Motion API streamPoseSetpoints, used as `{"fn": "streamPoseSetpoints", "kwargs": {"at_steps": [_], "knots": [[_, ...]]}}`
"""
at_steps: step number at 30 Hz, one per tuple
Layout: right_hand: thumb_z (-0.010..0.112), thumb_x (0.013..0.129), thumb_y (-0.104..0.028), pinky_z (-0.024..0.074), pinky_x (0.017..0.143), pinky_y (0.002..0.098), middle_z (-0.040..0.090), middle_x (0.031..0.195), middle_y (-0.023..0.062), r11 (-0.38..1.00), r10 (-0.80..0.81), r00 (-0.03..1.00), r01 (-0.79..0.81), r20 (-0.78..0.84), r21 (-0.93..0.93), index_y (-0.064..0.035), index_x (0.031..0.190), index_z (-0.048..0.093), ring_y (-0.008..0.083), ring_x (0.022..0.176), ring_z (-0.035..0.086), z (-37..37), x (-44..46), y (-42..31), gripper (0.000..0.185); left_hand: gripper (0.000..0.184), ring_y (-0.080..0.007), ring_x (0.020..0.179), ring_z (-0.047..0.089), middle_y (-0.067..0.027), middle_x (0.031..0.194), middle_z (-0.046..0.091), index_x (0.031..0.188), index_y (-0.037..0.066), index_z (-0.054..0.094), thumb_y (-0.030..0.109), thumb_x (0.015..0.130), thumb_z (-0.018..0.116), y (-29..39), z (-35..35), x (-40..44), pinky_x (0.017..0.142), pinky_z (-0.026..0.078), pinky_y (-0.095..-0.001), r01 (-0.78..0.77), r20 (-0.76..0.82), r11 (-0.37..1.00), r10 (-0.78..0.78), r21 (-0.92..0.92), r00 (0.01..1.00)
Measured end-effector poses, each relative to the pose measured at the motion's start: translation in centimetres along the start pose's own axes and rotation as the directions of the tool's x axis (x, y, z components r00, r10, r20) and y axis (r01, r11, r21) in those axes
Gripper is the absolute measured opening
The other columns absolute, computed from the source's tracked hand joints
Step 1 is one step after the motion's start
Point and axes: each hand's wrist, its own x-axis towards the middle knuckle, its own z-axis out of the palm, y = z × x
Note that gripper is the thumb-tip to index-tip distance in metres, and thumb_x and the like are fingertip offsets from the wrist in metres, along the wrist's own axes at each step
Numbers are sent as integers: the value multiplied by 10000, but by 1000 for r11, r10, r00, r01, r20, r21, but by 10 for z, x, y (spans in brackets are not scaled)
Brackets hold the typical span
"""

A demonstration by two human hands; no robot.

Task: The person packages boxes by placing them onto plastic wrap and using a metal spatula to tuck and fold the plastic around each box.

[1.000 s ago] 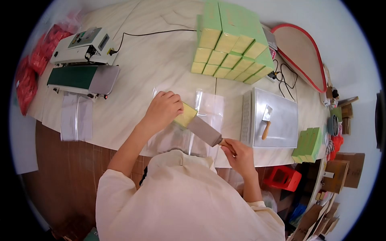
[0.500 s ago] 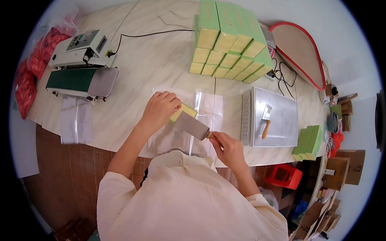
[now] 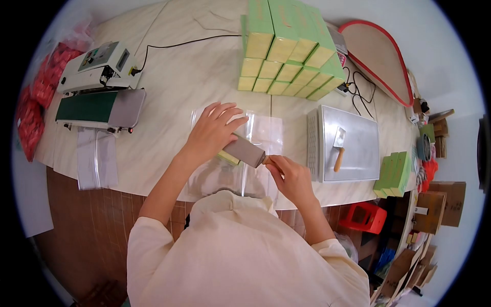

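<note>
My left hand lies over the far left part of a small yellow-and-green box, its fingers spread. The box rests on clear plastic bags on the table. In my right hand is the wooden handle of a scraper with a wide grey blade. That blade lies across the top of the box, its far end beside my left thumb. My left hand and the blade hide much of the box.
Stacked green boxes stand at the back. A sealing machine is at the left, above more clear bags. On the right, a metal case bears a small scraper, near several green boxes.
The scraper blade has moved left and up over the box. My left hand's fingers have spread and reach further right. The view has shifted slightly.
</note>
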Motion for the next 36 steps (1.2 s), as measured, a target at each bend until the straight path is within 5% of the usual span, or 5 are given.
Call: {"fn": "streamPoseSetpoints", "kwargs": {"at_steps": [8, 18, 23, 29, 36], "knots": [[634, 907, -212, 455, 491, 353, 606, 695, 25, 998, -13, 1000, 13, -14, -61, -133, 986, 651, 237, 575, 599, 2, 2, 0, 113, 68, -145, 961, 595, 28, 875, 620, 750, 122, 612, 135, 783, 669, -11, 6, -3, 1039, 390, -426, -96, 164, 995, 94, 5, 982], [643, 902, -242, 451, 480, 361, 600, 672, 31, 993, 45, 999, -45, 0, -113, -144, 973, 675, 252, 563, 594, 1, 0, -5, 125, 29, -167, 989, 601, 8, 914, 641, 812, 116, 648, 135, 794, 662, -9, 3, -20, 1022, 397, -420, -111, 195, 992, 119, -53, 974], [658, 907, -226, 476, 522, 311, 662, 744, 70, 988, 76, 997, -71, -34, 135, -110, 989, 707, 210, 588, 623, -23, -16, 6, 151, 756, -343, 1410, 284, -154, 1506, 356, 1456, 40, 350, 433, 877, 637, -17, -6, -38, 1161, 191, -481, 198, -53, 970, -207, -140, 977], [610, 956, -230, 387, 535, 268, 536, 627, 24, 759, 639, 747, -572, -184, 312, 34, 1011, 674, 84, 583, 466, -78, -54, 98, 278, 1020, -305, 1442, 230, -179, 1548, 258, 1527, 41, 132, 659, 845, 574, -49, 21, -80, 1180, 150, -430, 342, -1, 593, -500, -729, 866], [483, 995, -315, 424, 543, 327, 571, 653, 59, 632, 647, 477, -772, -595, 68, 34, 984, 637, 163, 565, 525, -47, -149, 312, 381, 1015, -214, 1365, 368, -62, 1461, 408, 1498, 113, 277, 28, 641, 814, -58, 48, -88, 1111, 345, -368, 622, 497, 440, -375, -648, 782]]}}
